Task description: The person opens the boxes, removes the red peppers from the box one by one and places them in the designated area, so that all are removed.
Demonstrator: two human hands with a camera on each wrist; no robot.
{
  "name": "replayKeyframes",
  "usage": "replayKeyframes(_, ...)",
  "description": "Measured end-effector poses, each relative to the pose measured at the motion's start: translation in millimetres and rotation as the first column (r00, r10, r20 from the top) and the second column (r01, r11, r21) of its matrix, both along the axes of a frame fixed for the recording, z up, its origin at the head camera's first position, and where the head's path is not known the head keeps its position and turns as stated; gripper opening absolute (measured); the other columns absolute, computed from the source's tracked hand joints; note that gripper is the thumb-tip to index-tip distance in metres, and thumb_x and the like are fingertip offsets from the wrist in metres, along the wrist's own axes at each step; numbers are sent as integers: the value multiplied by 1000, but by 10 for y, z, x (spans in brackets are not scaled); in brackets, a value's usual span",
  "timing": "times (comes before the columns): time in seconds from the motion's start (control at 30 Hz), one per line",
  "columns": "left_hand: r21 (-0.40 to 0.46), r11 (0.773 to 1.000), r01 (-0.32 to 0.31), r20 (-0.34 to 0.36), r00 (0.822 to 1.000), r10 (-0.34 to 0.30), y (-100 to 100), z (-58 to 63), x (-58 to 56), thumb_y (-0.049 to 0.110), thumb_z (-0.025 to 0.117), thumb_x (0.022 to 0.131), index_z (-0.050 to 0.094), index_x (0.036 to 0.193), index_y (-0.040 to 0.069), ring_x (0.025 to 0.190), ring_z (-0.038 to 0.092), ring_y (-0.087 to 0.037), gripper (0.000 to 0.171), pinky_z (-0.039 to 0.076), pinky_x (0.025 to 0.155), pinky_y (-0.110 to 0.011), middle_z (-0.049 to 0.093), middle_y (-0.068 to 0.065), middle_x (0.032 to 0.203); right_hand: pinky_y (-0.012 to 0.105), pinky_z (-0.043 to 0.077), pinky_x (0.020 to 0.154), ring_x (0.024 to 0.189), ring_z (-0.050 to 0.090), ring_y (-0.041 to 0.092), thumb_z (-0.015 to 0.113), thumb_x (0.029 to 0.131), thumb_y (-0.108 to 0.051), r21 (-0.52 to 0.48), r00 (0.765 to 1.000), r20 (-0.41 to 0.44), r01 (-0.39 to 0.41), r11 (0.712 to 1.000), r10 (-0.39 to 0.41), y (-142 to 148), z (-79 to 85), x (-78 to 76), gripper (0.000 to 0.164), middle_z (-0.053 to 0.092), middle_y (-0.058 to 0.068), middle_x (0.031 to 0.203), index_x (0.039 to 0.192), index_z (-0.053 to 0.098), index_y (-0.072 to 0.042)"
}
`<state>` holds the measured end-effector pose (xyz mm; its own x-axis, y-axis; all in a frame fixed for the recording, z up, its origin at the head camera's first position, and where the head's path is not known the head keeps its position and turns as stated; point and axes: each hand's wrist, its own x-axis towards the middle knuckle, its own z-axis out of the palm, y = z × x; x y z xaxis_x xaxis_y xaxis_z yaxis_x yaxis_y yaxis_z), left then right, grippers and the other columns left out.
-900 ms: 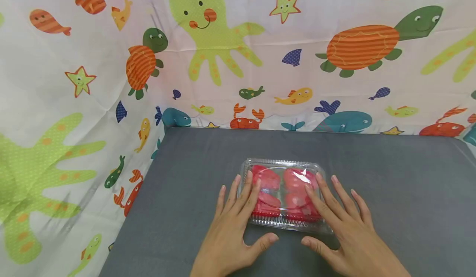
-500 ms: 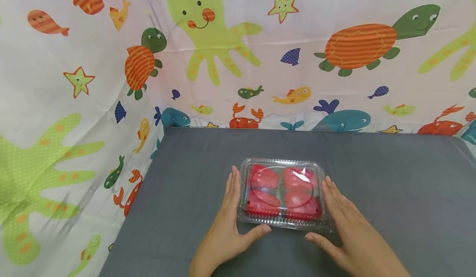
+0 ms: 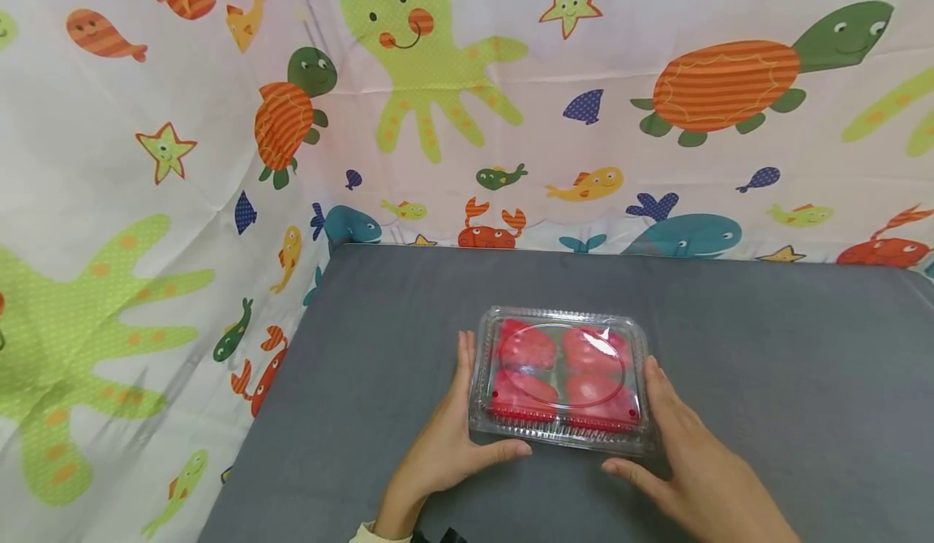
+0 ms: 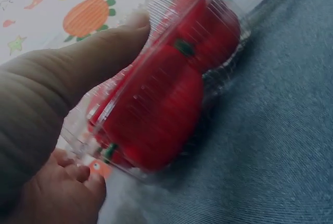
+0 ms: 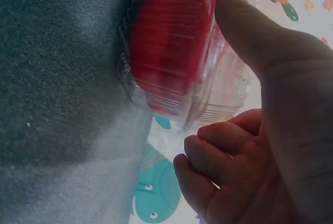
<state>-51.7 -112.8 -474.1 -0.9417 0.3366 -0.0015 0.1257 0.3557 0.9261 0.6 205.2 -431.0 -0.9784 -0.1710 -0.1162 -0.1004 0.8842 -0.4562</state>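
A clear plastic clamshell container [image 3: 560, 381] sits on the grey table, its lid closed, with several red, rounded pieces inside. Green, stem-like bits [image 4: 183, 47] show on the red pieces in the left wrist view. My left hand [image 3: 445, 438] grips the container's left end, thumb [image 4: 112, 44] along its near side and fingers [image 4: 78, 174] curled at the end. At the opposite end, my right hand [image 3: 689, 454] holds it the same way, its thumb [image 5: 244, 21] against the near side and its fingers [image 5: 218, 156] bent by the corner.
The grey tabletop [image 3: 394, 308] spreads around the container on all sides. Behind and to the left hangs a white cloth [image 3: 438, 186] printed with sea animals, reaching down to the table's edge.
My hands have gone from lying over the lid with spread fingers to the container's two ends, fingers drawn together. The head view has shifted slightly.
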Motion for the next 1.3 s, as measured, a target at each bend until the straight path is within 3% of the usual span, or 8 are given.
replayKeyframes(0.2, 38, 999, -2, -13, 1000, 2, 1, -42, -28, 45, 97, 73, -14, 167, 43, 162, 4, -10, 145, 15, 128, -63, -1, 25, 175, 68, 58, 89, 138, 47, 57, 73, 79, -80, 13, 996, 85, 36, 999, -37, 4, -50, -39, 138, 30, 32, 166, 170, -9, -15)
replayKeyframes(0.37, 68, 998, 4, -7, 1000, -4, 2, -48, -31, 42, 98, 74, -14, 167, 43, 162, 2, -11, 145, 14, 129, -63, -2, 24, 175, 66, 58, 90, 136, 49, 58, 73, 79, -79, 19, 993, 108, 44, 999, -46, 19, -70, -73, 139, 32, 35, 164, 170, -8, -12)
replayKeyframes(0.77, 54, 999, 0, -3, 1000, 0, 10, -76, -44, 38, 99, 73, -13, 167, 43, 162, 6, -11, 146, 16, 129, -61, 0, 23, 175, 49, 65, 79, 109, 70, 43, 79, 76, -74, 3, 991, 133, 26, 1000, -26, 77, -68, -135, 139, 55, 36, 146, 170, 1, -7)
replayKeyframes(1.0, 51, 999, 9, -1, 1000, -9, 8, -82, -45, 31, 100, 72, -14, 167, 41, 162, 6, -8, 148, 17, 130, -57, 0, 23, 175, 42, 66, 71, 95, 68, 28, 78, 78, -73, -4, 985, 170, 39, 999, -37, 90, -62, -152, 136, 64, 32, 134, 170, 3, -6)
replayKeyframes(1.2, 63, 998, 8, 9, 1000, -9, -7, -89, -50, 37, 97, 74, -14, 167, 42, 162, 7, -10, 145, 20, 129, -57, 0, 23, 175, 45, 66, 74, 96, 68, 27, 73, 81, -76, 18, 991, 132, 12, 1000, -14, 94, -50, -163, 132, 62, 32, 139, 170, 5, -6)
replayKeyframes(1.3, 65, 998, 6, 8, 1000, -6, -14, -83, -49, 40, 96, 75, -14, 167, 41, 163, 8, -12, 144, 21, 129, -59, 1, 21, 175, 47, 66, 75, 102, 70, 36, 70, 82, -78, 38, 992, 124, -7, 999, 2, 91, -47, -170, 131, 54, 35, 148, 170, 7, -4)
